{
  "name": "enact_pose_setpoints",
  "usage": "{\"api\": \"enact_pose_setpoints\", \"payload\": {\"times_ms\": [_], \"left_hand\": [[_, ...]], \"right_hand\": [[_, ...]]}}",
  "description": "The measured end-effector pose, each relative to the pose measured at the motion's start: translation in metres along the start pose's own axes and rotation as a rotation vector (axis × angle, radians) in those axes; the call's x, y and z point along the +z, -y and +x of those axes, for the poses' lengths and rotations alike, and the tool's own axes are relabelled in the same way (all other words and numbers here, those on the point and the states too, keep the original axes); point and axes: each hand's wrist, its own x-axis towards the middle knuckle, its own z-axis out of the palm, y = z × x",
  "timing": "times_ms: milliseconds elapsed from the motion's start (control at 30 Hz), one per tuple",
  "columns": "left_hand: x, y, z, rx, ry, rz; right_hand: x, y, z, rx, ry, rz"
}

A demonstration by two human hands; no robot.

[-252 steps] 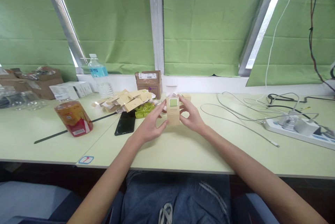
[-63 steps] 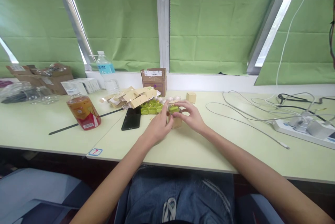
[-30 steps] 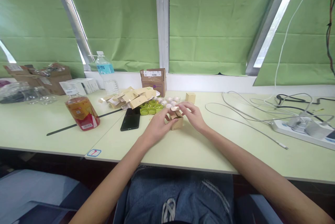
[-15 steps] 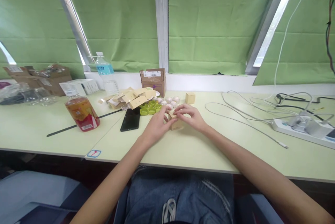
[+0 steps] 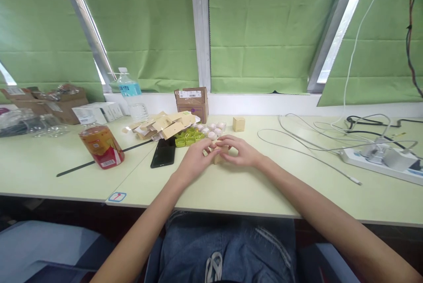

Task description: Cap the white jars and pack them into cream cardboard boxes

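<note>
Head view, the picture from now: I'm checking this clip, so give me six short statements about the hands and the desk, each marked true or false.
1. The left hand and the right hand both touch the small tan box. True.
2. A cube-shaped box stands on the desk beyond the right hand. True.
3. The black phone lies to the right of both hands. False: the black phone lies left of both.
4. The white power strip has plugs in it. True.
5. The amber bottle stands between the hands. False: the amber bottle is left of the black phone.
6. The blue-label bottle is uncapped. False: the blue-label bottle has a white cap.
</note>
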Motion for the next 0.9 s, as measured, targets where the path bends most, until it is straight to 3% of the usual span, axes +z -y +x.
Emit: {"api": "enact_pose_setpoints", "payload": {"times_ms": [100,267,367,433,500,667,767,900], "left_hand": [[0.001,-0.001,-0.002,-0.010,-0.045,0.063],[0.003,-0.006,-0.004,-0.036,-0.062,0.101],[0.003,-0.008,-0.004,-0.043,-0.042,0.108],[0.002,-0.008,-0.005,-0.049,-0.031,0.110],[0.002,-0.008,-0.005,-0.052,-0.031,0.114],[0.002,-0.007,-0.005,-0.041,-0.041,0.117],[0.003,-0.005,-0.005,-0.041,-0.038,0.119],[0.003,-0.004,-0.005,-0.043,-0.033,0.125]], "right_hand": [[-0.013,-0.003,0.002,0.144,0.038,-0.092],[-0.050,-0.006,0.001,0.566,0.126,-0.473],[-0.065,-0.010,-0.004,0.861,0.062,-0.652],[-0.068,-0.014,-0.008,0.980,-0.018,-0.680],[-0.068,-0.017,-0.012,1.007,-0.088,-0.590],[-0.059,-0.020,-0.008,0.908,-0.273,-0.041],[-0.052,-0.023,-0.003,0.794,-0.279,-0.063],[-0.046,-0.034,-0.007,0.675,-0.143,-0.145]]}}
